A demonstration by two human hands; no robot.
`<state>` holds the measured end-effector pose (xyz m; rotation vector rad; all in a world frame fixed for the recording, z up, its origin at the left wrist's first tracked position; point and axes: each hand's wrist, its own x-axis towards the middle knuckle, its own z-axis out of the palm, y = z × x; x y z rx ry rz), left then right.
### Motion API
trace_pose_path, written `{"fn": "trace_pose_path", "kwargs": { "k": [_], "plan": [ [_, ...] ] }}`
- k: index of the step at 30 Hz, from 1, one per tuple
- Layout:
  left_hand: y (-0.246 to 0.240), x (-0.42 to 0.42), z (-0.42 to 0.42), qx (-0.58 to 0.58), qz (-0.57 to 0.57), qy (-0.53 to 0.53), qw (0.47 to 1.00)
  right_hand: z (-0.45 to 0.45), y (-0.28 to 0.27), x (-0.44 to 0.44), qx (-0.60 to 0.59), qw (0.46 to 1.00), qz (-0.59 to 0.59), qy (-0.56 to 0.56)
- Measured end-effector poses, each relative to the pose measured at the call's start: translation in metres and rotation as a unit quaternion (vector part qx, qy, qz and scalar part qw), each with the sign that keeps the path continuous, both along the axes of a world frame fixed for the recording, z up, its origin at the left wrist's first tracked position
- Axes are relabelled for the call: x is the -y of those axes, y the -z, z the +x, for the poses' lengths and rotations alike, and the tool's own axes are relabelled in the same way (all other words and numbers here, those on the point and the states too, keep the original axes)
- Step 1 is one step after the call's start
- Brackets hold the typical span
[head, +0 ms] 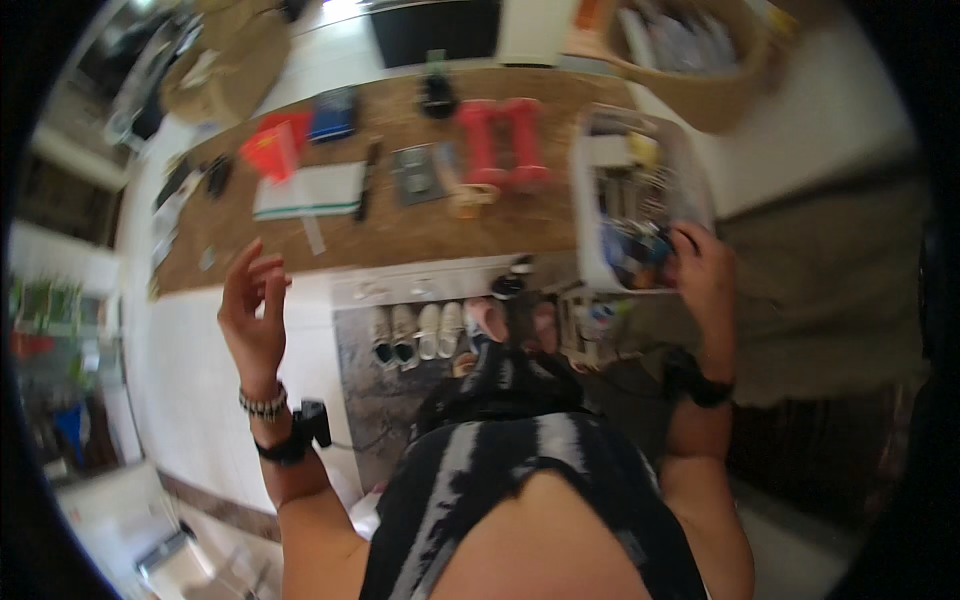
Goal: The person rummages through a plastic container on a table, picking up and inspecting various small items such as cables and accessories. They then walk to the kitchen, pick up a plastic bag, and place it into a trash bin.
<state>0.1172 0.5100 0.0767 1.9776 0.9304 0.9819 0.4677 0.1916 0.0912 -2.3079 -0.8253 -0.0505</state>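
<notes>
My right hand [705, 274] is at the right wall of a white plastic bin [586, 217], its fingertips over the near corner among the contents. A small dark thing shows at those fingers; blur hides whether they grip it. Mixed small items fill the bin, with a pale box [609, 151] and something yellow [643, 150] towards the far end. My left hand [255, 322] hangs in the air before the table's near edge, fingers apart and holding nothing. Beyond it lie a white notebook [311, 193] and a translucent strip [314, 235] on the brown-covered table [487, 232].
Two red dumbbells [480, 142] lie left of the bin. Farther left are a dark pen-like stick [367, 180], a grey packet [415, 176], red paper items [274, 150] and a blue book [334, 114]. Shoes [405, 330] line the floor below. A large basket [697, 90] stands at the back right.
</notes>
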Motion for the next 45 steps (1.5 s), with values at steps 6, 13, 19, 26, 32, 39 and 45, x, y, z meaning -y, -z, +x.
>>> {"fn": "trace_pose_path", "kwargs": {
  "k": [6,13,19,26,32,39,45],
  "plan": [
    [-0.014,0.068,0.089,-0.045,-0.020,0.188,0.981,0.020,-0.028,0.005,0.059,0.990,0.121,0.030],
    [-0.026,0.092,0.177,-0.055,0.023,0.282,0.957,0.019,-0.045,0.036,0.040,0.970,0.240,0.022],
    [-0.026,0.093,0.269,-0.107,0.136,0.349,0.921,0.007,-0.044,0.067,0.031,0.968,0.246,-0.028],
    [-0.003,0.095,0.349,-0.245,0.282,0.332,0.866,0.005,-0.028,0.090,-0.006,0.966,0.240,-0.097],
    [-0.003,0.102,0.361,-0.256,0.333,0.292,0.859,0.007,-0.024,0.106,-0.010,0.967,0.236,-0.093],
    [-0.015,0.111,0.349,-0.348,0.308,0.490,0.738,0.013,-0.022,0.107,-0.006,0.974,0.211,-0.086],
    [-0.005,0.116,0.358,-0.389,0.424,0.450,0.683,0.018,-0.018,0.103,-0.006,0.968,0.228,-0.103]
  ]
}}
